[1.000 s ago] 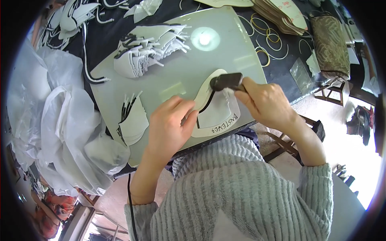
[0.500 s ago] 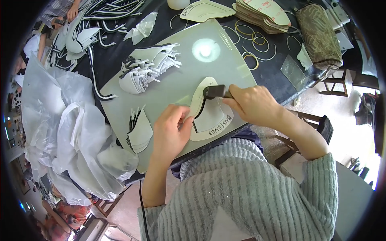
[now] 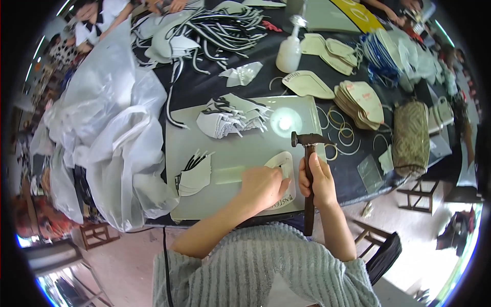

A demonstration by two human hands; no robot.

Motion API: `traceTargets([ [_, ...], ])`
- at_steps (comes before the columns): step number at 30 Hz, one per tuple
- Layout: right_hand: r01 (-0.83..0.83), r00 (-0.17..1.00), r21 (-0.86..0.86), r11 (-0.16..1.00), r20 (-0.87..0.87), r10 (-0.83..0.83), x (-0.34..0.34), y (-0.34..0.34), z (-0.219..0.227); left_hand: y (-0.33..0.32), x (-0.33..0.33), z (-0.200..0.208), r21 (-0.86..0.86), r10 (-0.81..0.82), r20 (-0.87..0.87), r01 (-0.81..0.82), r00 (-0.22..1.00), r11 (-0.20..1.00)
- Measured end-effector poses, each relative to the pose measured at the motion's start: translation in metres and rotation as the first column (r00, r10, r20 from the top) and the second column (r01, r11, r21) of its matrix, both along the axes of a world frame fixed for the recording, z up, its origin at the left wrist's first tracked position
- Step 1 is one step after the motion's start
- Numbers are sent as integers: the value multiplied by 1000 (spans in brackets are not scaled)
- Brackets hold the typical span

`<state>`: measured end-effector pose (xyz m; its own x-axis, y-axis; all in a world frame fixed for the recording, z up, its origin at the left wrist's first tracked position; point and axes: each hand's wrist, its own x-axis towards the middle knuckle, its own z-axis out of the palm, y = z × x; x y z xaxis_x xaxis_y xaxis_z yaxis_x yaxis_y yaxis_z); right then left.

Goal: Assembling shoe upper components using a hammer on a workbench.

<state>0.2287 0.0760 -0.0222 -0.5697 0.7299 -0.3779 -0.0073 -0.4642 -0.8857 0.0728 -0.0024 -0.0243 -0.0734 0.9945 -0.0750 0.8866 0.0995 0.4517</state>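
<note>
My right hand (image 3: pixel 318 181) grips a hammer (image 3: pixel 310 139) by its dark wooden handle. Its metal head is raised above the right edge of the pale board (image 3: pixel 235 153). My left hand (image 3: pixel 262 188) is closed, fingers curled together over a cream, lettered pattern template (image 3: pixel 288 162) lying on the board. What those fingers pinch is hidden, and the hand covers much of the template. Left of it lies a small fan of white cut pieces (image 3: pixel 197 178) with black strips. Farther back is a larger overlapping pile of white pieces (image 3: pixel 222 121) with black-and-white ends.
A heap of clear plastic bags (image 3: pixel 110 143) stands along the left. Behind the board are black-and-white strips (image 3: pixel 220 28), a white pump bottle (image 3: pixel 289 53) and stacked templates (image 3: pixel 360 105). Thin rings (image 3: pixel 345 130) and a patterned roll (image 3: pixel 410 137) lie at right. Other people work across the table.
The hammer has come up off the template and turned upright, so its head shows. My left hand has moved over the template and curled. The view now takes in more of the far table.
</note>
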Motion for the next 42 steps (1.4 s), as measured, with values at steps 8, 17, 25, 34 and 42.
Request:
traceTargets([
  [8,-29,994,82,996,104,20,-32,5,-10,5,-15,9,44,-21,85,17,996,999],
  [17,-116,971,111,987,222,89,-27,5,-10,-93,-125,114,515,429,83,-407,900,755],
  [25,-96,974,208,973,222,49,-22,0,-8,-105,-103,25,51,474,-5,-474,880,879],
  [34,46,973,187,981,215,-86,-25,2,-11,-98,-126,8,406,389,-87,-324,917,855],
  [42,13,981,198,980,187,-51,-22,6,-7,1,-169,19,512,182,165,-242,969,824],
])
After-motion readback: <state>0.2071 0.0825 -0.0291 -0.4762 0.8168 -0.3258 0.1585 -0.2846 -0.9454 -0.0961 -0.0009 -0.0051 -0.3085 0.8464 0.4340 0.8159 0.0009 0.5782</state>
